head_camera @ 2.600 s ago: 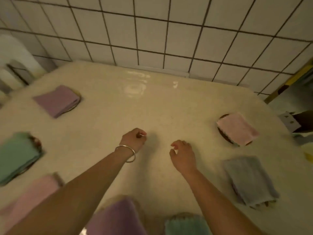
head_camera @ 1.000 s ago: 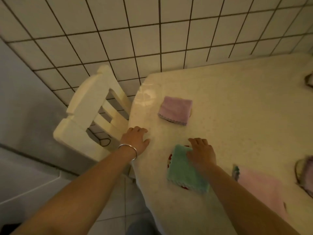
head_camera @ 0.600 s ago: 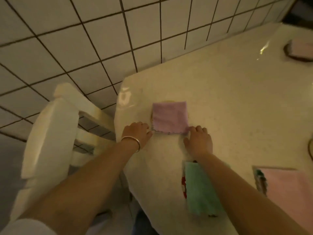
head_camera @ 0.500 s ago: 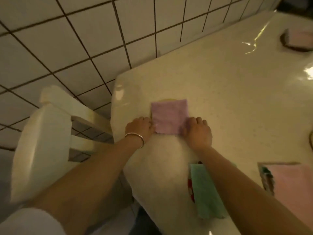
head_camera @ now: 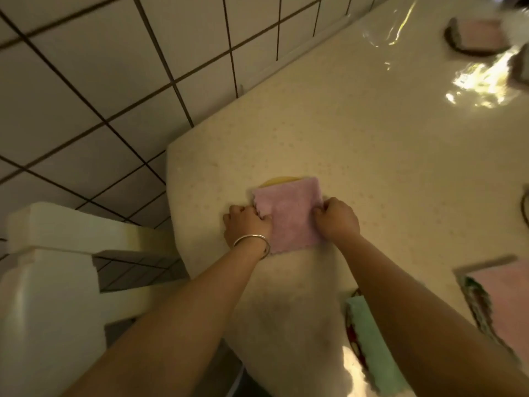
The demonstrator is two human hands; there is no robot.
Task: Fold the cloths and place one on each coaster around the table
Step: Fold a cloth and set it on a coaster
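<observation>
Left hand point(head_camera: 247, 224) and right hand point(head_camera: 337, 217) (2) grip the purple cloth point(head_camera: 289, 213), seemingly on a coaster point(head_camera: 276, 180).

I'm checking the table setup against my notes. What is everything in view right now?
Purple cloth: one, folded, near table corner, over a yellow coaster.
Green cloth: one, near table edge, partly under the right forearm.
Pink cloths: two, one at right edge, one far right on a dark coaster.
Table: one, cream.
Chair: one, white, left of table.
Tiles: white, dark grout.
Bracelet: one, silver, left wrist.
Left hand: grips the purple cloth's left edge.
Right hand: grips its right edge.
</observation>
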